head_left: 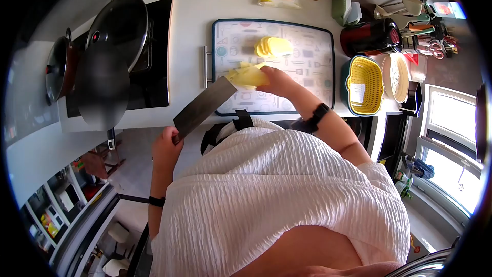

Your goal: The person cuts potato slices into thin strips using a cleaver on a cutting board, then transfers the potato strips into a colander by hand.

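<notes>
definitely a kitchen, lidded pan (122,23) on the stovetop (159,64) left of the right grip (277,82), utensils (410,7) and a yellow basket (373,79) to its right

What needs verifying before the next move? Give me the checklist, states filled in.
1. Cleaver gripped: ok, the left hand has its handle.
2. Yellow pieces held: ok, the right hand is on their right end.
3. Right hand apart from the cleaver: ok, yellow pieces lie between.
4. Cleaver squarely over the pieces: not ok, only its far end reaches them; most of it slants beyond the left edge of the board.
5. Stack of yellow slices apart from the cleaver: ok, it lies farther up the board.
6. Board secured against slipping: cannot tell, its underside is hidden.
</notes>
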A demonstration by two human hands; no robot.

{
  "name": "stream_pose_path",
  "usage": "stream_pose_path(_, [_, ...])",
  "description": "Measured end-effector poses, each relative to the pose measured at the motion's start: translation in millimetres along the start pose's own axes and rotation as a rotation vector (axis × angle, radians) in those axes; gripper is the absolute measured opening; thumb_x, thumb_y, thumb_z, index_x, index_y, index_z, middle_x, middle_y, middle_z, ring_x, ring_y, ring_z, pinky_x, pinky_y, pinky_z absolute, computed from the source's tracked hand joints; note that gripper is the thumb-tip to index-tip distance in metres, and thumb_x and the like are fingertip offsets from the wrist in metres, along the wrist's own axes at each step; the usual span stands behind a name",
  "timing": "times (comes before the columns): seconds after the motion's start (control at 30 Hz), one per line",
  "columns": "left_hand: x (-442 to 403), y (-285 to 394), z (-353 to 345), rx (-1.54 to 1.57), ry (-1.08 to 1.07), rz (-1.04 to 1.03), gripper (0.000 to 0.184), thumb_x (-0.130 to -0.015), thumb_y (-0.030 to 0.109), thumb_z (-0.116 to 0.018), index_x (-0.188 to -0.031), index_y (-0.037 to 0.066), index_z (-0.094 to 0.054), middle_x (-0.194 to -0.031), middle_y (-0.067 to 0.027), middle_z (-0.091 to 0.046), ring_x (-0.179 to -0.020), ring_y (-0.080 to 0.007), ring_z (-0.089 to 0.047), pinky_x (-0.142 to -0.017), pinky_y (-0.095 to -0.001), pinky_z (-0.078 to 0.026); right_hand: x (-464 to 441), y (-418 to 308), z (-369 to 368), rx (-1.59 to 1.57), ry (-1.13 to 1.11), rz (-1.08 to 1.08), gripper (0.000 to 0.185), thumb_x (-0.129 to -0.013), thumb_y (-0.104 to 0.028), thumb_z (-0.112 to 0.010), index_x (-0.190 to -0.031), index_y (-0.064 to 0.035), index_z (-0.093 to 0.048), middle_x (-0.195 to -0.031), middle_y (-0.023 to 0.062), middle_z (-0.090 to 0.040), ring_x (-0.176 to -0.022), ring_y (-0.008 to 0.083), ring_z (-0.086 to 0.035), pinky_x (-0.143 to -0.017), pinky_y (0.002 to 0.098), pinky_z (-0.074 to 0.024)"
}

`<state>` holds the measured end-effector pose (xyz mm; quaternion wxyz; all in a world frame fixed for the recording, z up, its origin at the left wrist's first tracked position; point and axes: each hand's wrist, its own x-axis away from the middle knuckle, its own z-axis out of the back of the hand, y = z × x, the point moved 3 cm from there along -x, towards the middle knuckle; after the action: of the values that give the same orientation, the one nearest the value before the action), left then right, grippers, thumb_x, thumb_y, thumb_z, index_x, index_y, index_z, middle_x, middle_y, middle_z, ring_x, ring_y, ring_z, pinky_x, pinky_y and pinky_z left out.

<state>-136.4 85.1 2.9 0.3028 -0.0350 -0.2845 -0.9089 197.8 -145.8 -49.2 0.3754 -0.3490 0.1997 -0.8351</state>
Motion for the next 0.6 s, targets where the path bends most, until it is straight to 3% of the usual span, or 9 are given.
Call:
stream_pose_path(0.03, [0.6,0.7,1.2,-0.001,-0.004,0.006,0.027,-0.075,0.013,-0.075,-0.094,0.011,-0.056,-0.078,-0.0101,-0.066,-0.072,-0.0335,-0.065,-0.062,-0.0428,-0.051,-12.5,8.9,-12.6,0.032,-0.007,0.013,0.057,-0.075,-0.027,-0.079,-0.121,-0.0033,-0.055,-0.108,0.0211,-0.064,-0.104,0.0382,-0.061,-0.091,0.0414,-0.0491])
stream_pose_path(0.17, [2.8,0.3,4.0,-0.01,-0.004,0.014,0.026,-0.075,0.013,-0.075,-0.093,0.011,-0.056,-0.077,-0.0103,-0.066,-0.071,-0.0334,-0.065,-0.061,-0.0423,-0.051,-15.1,0.4,-20.2,0.407,0.153,-0.036,0.071,-0.073,-0.035,-0.081,-0.132,-0.0116,-0.049,-0.132,0.0116,-0.05,-0.122,0.035,-0.048,-0.095,0.0473,-0.0447])
stream_pose_path(0.2, [3.8,-2.0,2.6,-0.014,-0.009,0.023,0.026,-0.075,0.013,-0.075,-0.093,0.011,-0.056,-0.076,-0.0103,-0.066,-0.07,-0.0334,-0.065,-0.061,-0.0422,-0.051,-11.8,1.4,-22.9,0.407,0.153,0.003,0.07,-0.076,-0.035,-0.078,-0.136,-0.0186,-0.046,-0.14,0.0069,-0.041,-0.129,0.0336,-0.039,-0.102,0.0486,-0.0387])
stream_pose_path(0.3, [5.1,-4.2,1.1,-0.011,-0.005,0.008,0.027,-0.075,0.014,-0.076,-0.093,0.011,-0.056,-0.075,-0.0103,-0.066,-0.069,-0.0333,-0.065,-0.061,-0.0422,-0.051,1.1,10.2,-42.0,0.556,0.277,0.398,0.066,-0.076,-0.031,-0.076,-0.135,-0.0244,-0.047,-0.14,0.0053,-0.041,-0.132,0.0334,-0.037,-0.107,0.0471,-0.0349])
stream_pose_path(0.33, [5.4,-4.6,0.5,-0.008,0.0,-0.002,0.027,-0.075,0.014,-0.076,-0.093,0.011,-0.056,-0.075,-0.0103,-0.066,-0.069,-0.0333,-0.065,-0.061,-0.0422,-0.051,0.5,14.2,-48.6,0.562,0.284,0.539,0.057,-0.078,-0.025,-0.07,-0.131,-0.0287,-0.05,-0.142,0.003,-0.04,-0.135,0.0332,-0.035,-0.108,0.0469,-0.0351])
stream_pose_path(0.47, [5.1,-6.1,-2.3,0.003,-0.007,-0.005,0.028,-0.076,0.014,-0.077,-0.094,0.011,-0.055,-0.073,-0.0103,-0.065,-0.067,-0.0333,-0.065,-0.06,-0.0424,-0.05,-22.4,38.1,-75.0,0.568,0.404,0.712,0.042,-0.083,-0.015,-0.056,-0.123,-0.028,-0.052,-0.141,0.0028,-0.04,-0.135,0.0334,-0.035,-0.107,0.048,-0.0385])
stream_pose_path(0.6, [3.5,-0.2,-0.9,0.016,-0.003,-0.016,0.029,-0.076,0.014,-0.077,-0.093,0.011,-0.054,-0.073,-0.0102,-0.064,-0.066,-0.0332,-0.064,-0.059,-0.0423,-0.05,-47.6,30.9,-61.6,0.533,0.327,0.615,0.043,-0.085,-0.013,-0.053,-0.125,-0.0268,-0.052,-0.143,0.0035,-0.038,-0.135,0.0319,-0.035,-0.109,0.0457,-0.0386])
